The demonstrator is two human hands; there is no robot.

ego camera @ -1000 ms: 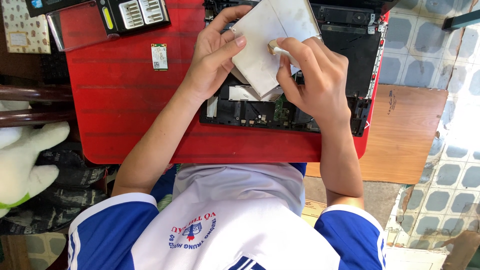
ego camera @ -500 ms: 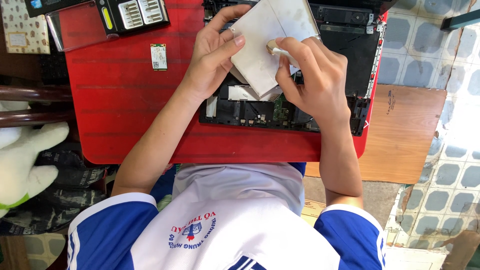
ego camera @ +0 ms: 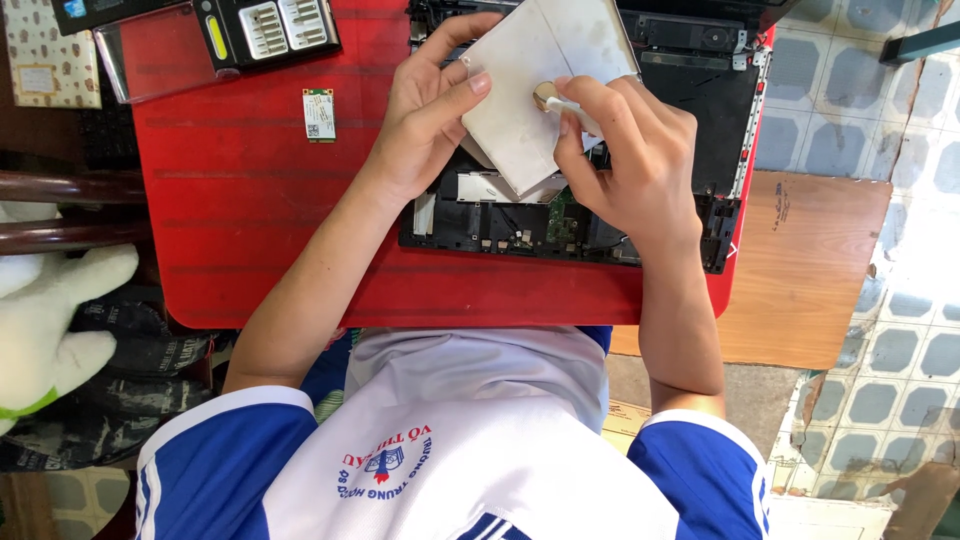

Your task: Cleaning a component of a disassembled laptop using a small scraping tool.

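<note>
An opened black laptop chassis (ego camera: 700, 110) lies on a red table (ego camera: 240, 200), its circuit board exposed. Above it my left hand (ego camera: 425, 120) holds a flat whitish square panel (ego camera: 540, 70) by its left edge, tilted. My right hand (ego camera: 625, 165) pinches a thin white stick-like tool (ego camera: 570, 108) whose tip rests on a small round brownish spot (ego camera: 545, 95) on the panel. The chassis under both hands is partly hidden.
A small green-and-white circuit card (ego camera: 319, 113) lies loose on the table. A black case of screwdriver bits (ego camera: 270, 28) sits at the far left edge. A wooden board (ego camera: 810, 270) juts out on the right over tiled floor. A white plush toy (ego camera: 45, 320) is at the left.
</note>
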